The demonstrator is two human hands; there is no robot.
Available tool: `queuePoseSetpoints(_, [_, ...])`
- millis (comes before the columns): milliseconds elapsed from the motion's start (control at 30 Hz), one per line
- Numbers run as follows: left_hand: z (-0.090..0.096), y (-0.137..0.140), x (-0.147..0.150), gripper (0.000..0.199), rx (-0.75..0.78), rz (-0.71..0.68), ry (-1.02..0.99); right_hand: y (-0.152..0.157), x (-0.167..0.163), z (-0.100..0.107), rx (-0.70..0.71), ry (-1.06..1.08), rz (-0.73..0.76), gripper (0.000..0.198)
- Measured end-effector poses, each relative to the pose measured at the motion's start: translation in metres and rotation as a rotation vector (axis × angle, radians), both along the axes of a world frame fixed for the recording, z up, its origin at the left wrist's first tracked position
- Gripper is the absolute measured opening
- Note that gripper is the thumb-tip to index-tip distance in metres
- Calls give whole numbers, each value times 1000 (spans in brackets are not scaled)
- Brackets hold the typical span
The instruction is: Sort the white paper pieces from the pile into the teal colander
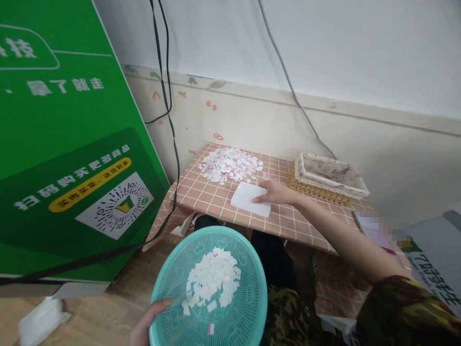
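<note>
My left hand (153, 319) grips the left rim of a round turquoise plastic basket (258, 283), its thumb over the edge. Many small white paper pieces (214, 278) lie inside the basket, a few with red or pink marks. Over the table, my right hand (275, 192) pinches the right part of a white rectangular pad (247, 198), thumb on top and fingers at its far edge. Whether the pad is one piece or a stack I cannot tell. Just behind it is a heap of small white and pink paper pieces (230, 164).
A brown checked cloth covers the table (201, 194) against the wall. At its right stands a cloth-lined wicker basket (326, 192), with a phone-like flat object (374, 230) nearer me. A green cabinet (72, 144) rises at left, where a black cable (175, 144) hangs down.
</note>
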State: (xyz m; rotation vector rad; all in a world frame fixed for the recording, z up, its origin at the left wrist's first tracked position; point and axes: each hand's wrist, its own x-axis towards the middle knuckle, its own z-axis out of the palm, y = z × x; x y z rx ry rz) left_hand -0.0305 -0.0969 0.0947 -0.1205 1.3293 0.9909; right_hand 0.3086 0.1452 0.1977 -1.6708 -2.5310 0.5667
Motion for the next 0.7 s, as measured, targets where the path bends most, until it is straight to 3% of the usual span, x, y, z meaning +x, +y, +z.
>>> queuePoseSetpoints(67, [-15,5,-3,6,22,6,-57,-5,7,2,2,178,-52,43])
queuePoseSetpoints(133, [-27,11,-3,5,57,3,-65,-6,14,3,117,226,-179,40])
queuePoseSetpoints(233, [-38,21,1,3,91,10,-53,4,19,6,386,65,-398,36])
queuePoseSetpoints(300, [-39,29,5,4,107,23,-62,15,18,7,467,-52,-476,34])
queuePoseSetpoints(467, [-38,44,17,4,163,58,-27,29,8,5,410,-175,-479,32])
queuePoseSetpoints(700, [-51,60,28,4,232,26,-54,7,-4,-6,405,-175,-416,34])
